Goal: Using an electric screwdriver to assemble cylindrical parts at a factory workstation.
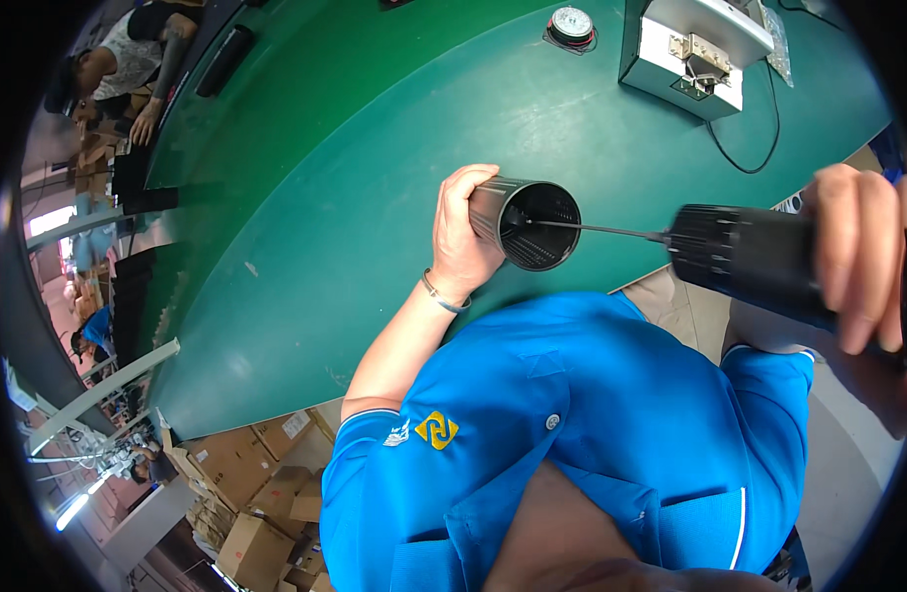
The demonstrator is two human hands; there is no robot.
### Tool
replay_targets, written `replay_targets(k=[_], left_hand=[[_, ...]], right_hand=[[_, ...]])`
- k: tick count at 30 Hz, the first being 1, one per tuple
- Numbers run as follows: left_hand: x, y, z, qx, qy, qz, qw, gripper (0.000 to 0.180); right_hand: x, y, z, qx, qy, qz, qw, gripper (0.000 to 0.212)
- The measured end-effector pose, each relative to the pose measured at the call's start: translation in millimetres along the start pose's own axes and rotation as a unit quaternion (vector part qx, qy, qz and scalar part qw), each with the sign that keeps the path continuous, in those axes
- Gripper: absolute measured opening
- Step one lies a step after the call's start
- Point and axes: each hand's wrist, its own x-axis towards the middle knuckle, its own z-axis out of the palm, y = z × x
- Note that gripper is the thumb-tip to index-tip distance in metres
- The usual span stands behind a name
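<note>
My left hand (460, 229) is wrapped round a black hollow cylinder (493, 205), whose open end faces right; slots or ribs line its inner wall. In my right hand (861, 257) is a black power screwdriver (745, 255), held level with its long thin bit (611, 231) pointing left. The bit reaches into the cylinder's mouth, toward a dark part inside its far end. Whether the tip touches a screw there is too small to tell. Part of the right hand and the tool's rear end run into the dark rim of the picture.
A green table (375, 227) lies beneath my hands. At its back stand a round white-faced device (571, 25) with wires and a white metal box (685, 69) with a black cable. Cardboard boxes (251, 553) are stacked at lower left. Another person (128, 59) works at far left.
</note>
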Motion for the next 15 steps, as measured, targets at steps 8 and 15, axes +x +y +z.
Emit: replay_targets(k=[8,15], left_hand=[[-2,-1,3,-0.019,0.039,-0.013,0.999,0.074],[0,3,3,-0.022,0.041,-0.02,0.999,0.073]], right_hand=[[-2,49,14,-0.089,0.024,-0.018,0.996,0.059],[-1,72,21,-0.092,0.037,-0.064,0.993,0.063]])
